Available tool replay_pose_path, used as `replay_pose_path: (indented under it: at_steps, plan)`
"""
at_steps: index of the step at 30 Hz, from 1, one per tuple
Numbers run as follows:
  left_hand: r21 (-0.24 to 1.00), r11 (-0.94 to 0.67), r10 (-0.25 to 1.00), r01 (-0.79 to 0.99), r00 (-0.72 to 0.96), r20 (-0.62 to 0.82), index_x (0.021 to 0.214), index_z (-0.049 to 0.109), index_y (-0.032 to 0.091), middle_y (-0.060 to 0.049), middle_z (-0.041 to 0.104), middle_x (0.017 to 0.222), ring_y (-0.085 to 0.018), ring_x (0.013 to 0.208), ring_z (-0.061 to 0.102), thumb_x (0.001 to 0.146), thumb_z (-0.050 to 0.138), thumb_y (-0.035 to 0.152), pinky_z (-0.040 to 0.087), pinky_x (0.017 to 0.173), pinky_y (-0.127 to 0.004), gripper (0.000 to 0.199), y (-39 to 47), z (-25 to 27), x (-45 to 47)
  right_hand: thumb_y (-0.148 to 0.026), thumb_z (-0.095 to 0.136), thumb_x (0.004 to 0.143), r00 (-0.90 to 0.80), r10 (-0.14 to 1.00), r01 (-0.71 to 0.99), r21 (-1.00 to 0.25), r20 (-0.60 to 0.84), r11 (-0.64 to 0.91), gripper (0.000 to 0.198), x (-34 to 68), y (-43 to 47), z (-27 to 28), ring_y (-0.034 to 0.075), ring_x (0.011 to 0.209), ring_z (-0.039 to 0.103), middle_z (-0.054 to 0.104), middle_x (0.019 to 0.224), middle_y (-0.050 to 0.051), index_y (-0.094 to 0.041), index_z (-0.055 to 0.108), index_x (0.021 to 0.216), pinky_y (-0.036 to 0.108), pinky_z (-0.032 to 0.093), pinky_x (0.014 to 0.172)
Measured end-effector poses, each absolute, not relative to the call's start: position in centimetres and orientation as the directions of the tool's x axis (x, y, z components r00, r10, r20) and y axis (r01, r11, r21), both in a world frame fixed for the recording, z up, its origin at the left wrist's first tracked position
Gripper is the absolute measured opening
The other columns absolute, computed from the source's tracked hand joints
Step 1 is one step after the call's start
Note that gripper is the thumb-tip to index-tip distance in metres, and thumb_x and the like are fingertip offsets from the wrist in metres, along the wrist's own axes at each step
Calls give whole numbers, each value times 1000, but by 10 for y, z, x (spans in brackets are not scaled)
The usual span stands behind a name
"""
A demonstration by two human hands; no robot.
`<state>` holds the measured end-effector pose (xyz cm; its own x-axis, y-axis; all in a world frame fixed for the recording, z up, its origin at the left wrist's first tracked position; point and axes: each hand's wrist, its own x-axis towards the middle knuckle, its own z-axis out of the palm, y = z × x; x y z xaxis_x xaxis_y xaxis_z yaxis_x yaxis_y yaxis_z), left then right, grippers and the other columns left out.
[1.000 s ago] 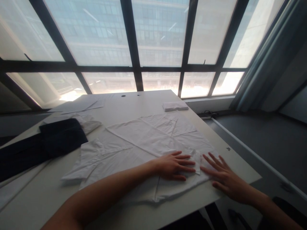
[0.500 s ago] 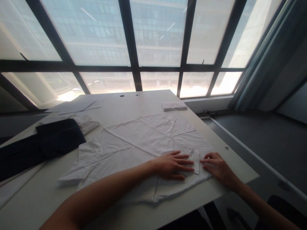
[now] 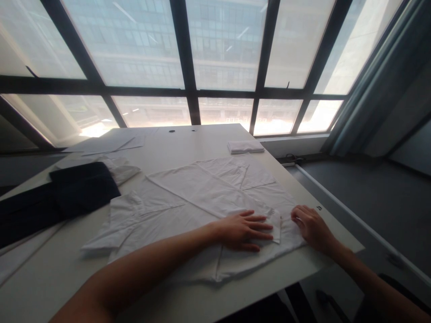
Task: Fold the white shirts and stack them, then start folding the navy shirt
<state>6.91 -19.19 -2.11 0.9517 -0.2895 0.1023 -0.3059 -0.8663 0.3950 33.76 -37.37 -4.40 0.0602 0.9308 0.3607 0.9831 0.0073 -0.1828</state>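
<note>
A white shirt (image 3: 198, 190) lies spread over the table, creased, with a short sleeve at its left end. My left hand (image 3: 244, 231) rests flat on it with fingers spread, beside a stiff folded white edge near the right end. At the shirt's right edge is my right hand (image 3: 311, 226), its thumb and fingers pinched together on the cloth. The fingertips partly hide what they grip. My left forearm crosses over the shirt and covers part of it.
The white table (image 3: 158, 152) also holds a dark folded garment (image 3: 84, 188) at left, paper sheets (image 3: 107, 144) behind it, and a folded white cloth (image 3: 245, 147) at the back right. Windows stand behind; a white rail (image 3: 350, 211) runs along the right floor.
My right hand has shifted a little right, its fingers drawing together at the shirt's edge, which now lies further out. My left hand stays in place.
</note>
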Motion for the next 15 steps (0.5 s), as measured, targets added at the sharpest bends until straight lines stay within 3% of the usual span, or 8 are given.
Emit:
replay_pose_path:
  at_steps: [3, 6, 11, 15]
  plan:
    - [400, -867, -283, -298, 954, 97, 155, 43, 34, 1, 39, 162, -25, 154, 25, 101, 55, 45, 10, 127, -48, 56, -192, -20, 69, -22, 46, 98, 143, 896, 969, -244, 421, -40, 18, 356, -369, -42, 24, 80, 60, 64, 84, 8, -22, 57, 84, 35, 45, 76]
    - [402, -864, -283, -301, 953, 105, 155, 43, 34, 1, 39, 162, -24, 154, 25, 101, 55, 45, 10, 127, -48, 56, -192, -20, 69, -27, 46, 99, 122, 899, 953, -304, 420, 12, 20, 361, -368, -33, 23, 78, 60, 65, 83, 7, -23, 58, 84, 36, 47, 75]
    - [406, -867, -279, -289, 957, 86, 155, 42, 36, 2, 38, 162, -25, 154, 25, 101, 56, 45, 10, 126, -49, 56, -193, -18, 70, -32, 54, 98, -87, 965, 829, -519, 249, 209, 20, 343, -371, -22, 22, 87, 64, 68, 92, 7, -23, 65, 85, 35, 52, 80]
    - [407, -865, -281, -293, 955, 92, 155, 42, 36, 1, 39, 162, -26, 154, 26, 101, 56, 44, 10, 126, -50, 57, -193, -18, 69, -29, 57, 98, -172, 974, 808, -544, 149, 226, 17, 331, -370, -24, 21, 92, 63, 67, 97, 6, -22, 67, 87, 36, 52, 86]
